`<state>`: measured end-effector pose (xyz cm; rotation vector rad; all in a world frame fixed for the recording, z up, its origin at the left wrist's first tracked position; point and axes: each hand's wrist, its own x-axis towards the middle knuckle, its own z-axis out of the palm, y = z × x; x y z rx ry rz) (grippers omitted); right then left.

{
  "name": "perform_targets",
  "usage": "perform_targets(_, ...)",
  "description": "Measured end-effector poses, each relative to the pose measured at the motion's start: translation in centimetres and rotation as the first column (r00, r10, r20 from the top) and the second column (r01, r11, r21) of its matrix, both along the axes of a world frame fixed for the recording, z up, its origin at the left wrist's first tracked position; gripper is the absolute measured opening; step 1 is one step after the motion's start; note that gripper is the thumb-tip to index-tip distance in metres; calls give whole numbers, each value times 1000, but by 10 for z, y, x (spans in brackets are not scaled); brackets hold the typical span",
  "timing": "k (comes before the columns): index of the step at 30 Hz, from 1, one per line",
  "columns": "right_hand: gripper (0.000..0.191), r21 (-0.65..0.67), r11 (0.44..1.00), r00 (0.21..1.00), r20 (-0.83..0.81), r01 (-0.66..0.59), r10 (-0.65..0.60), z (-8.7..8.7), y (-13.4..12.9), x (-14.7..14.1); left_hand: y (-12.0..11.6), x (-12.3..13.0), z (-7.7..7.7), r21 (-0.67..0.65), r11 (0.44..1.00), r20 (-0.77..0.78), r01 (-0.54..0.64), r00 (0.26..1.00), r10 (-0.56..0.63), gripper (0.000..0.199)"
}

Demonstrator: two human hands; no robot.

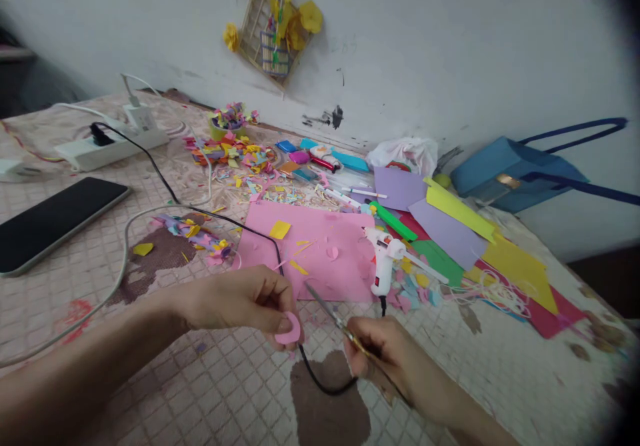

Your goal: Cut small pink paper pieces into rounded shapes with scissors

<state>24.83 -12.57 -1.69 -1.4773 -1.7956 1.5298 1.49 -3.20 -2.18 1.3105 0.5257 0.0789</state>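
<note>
Between the thumb and fingers of my left hand (pixel 245 306) is a small curved pink paper piece (pixel 289 329). My right hand (pixel 385 353) grips a pair of scissors (pixel 330 309), their blades pointing up and left, apart from the paper piece. How far the blades are parted is hard to tell. Beyond both hands lies a pink sheet (pixel 320 233) with a yellow paper square (pixel 281 230) and a few scraps on it. A white glue gun (pixel 384 259) rests at the sheet's right edge, and a black cord (pixel 325 386) runs beneath my hands.
A phone (pixel 63 223) and a power strip (pixel 113 149) lie at the left. Paper scraps (pixel 235 153) are heaped at the back near a small pot (pixel 225 126). Coloured sheets (pixel 450 226) and a blue bag (pixel 515 173) occupy the right. A wall closes off the back.
</note>
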Motion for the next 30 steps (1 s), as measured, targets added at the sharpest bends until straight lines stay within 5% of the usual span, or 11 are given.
perform_targets(5, 40, -32, 962, 948, -166, 270, -271, -5, 17, -19, -3, 5, 4, 51, 991, -11, -125, 992, 125, 24)
perform_targets(14, 9, 27, 992, 978, -175, 124, -117, -5, 25, -41, -17, 11, 2, 104, 993, -112, -56, 991, 68, 20)
perform_targets(18, 16, 196, 976, 994, -76, 90, -77, -8, 24, -44, -20, 11, -2, 179, 983, -100, -31, 994, 49, 14)
perform_targets(26, 5, 254, 964, 994, 92, -76, 54, -11, 25, -40, -24, 10, -7, 378, 925, -157, 30, 987, 32, 14)
perform_targets(30, 11, 319, 947, 996, 91, -46, 17, -12, 25, -41, -24, 11, -11, 415, 910, -162, 0, 984, 74, 13)
